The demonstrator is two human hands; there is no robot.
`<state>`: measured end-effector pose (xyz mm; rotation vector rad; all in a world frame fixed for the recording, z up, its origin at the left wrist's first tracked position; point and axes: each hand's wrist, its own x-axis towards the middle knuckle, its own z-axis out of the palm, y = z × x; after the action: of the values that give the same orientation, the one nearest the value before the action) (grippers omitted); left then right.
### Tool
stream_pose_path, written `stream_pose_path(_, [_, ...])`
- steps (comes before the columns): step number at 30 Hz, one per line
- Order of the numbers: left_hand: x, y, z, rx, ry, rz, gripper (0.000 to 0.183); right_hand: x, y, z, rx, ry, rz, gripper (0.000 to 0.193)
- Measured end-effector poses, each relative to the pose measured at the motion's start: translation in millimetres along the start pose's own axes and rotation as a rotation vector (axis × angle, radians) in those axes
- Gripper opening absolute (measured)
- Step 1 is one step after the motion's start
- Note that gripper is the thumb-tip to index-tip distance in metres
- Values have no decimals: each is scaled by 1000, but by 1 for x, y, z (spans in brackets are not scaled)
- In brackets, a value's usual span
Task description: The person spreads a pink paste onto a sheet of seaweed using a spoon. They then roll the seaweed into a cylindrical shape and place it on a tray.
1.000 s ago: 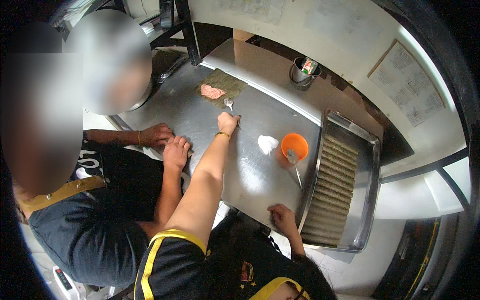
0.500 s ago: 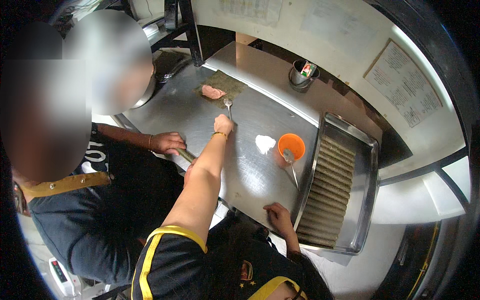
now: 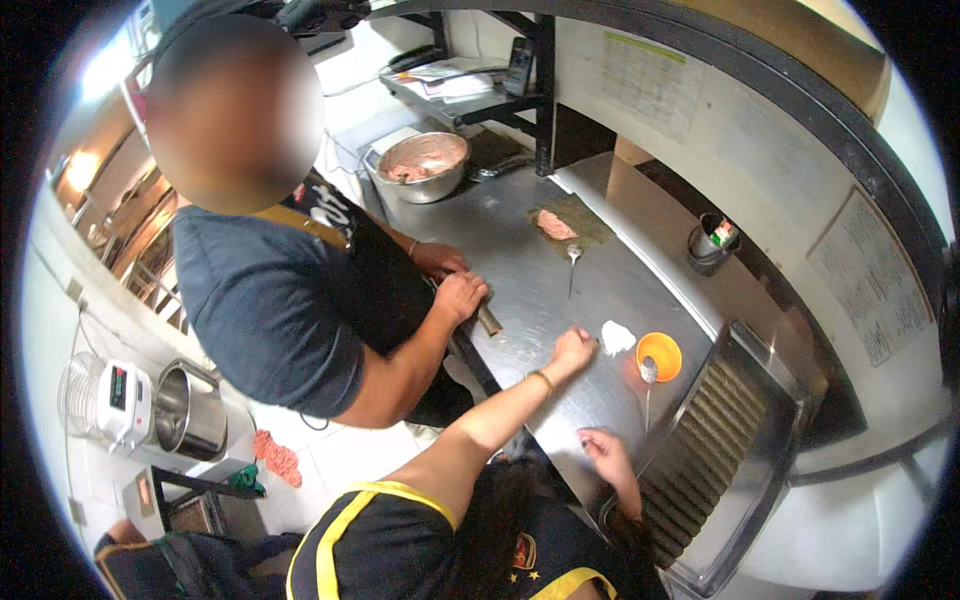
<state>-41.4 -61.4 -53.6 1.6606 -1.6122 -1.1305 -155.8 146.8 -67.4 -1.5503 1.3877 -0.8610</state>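
Note:
My left hand, a yellow band at its wrist, is over the steel table with its fingers curled closed. Whatever may be inside is hidden. Just beyond its fingertips lies a white patch, and beside that stands an orange cup. A spoon leans from the cup onto the table. Nearer the front edge, my right hand holds nothing, fingers apart. Farther off, a second spoon lies by a dark green sheet bearing pink paste.
A metal tray of dark green rolls stands at right. On the left a co-worker holds a greenish roll. A steel bowl of pink paste sits at the far left, a small metal bucket at the back.
My left hand has let go of the spoon by the green sheet and come back toward the white patch. The view has swung left; the co-worker's roll shows more fully.

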Motion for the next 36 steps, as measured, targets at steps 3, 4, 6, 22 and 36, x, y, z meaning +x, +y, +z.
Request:
stream_pose_path(3, [-48,-12,-3,-38,-66,26,32,22,9,-34,18,4,-228,24])
stream_pose_path(4, [-63,-19,-4,-56,-92,27,33,30,-13,-54,-48,38,-250,20])
stream_pose_path(6, [-77,-29,3,-139,-163,58,35,55,-17,-108,41,130,-246,23])
stream_pose_path(22, [-141,-12,-21,-300,-358,-105,32,126,-178,-322,-537,867,-5,93])
stream_pose_path(36, [-149,24,-23,-572,-492,-317,27,36,-44,-79,-518,378,150,38])
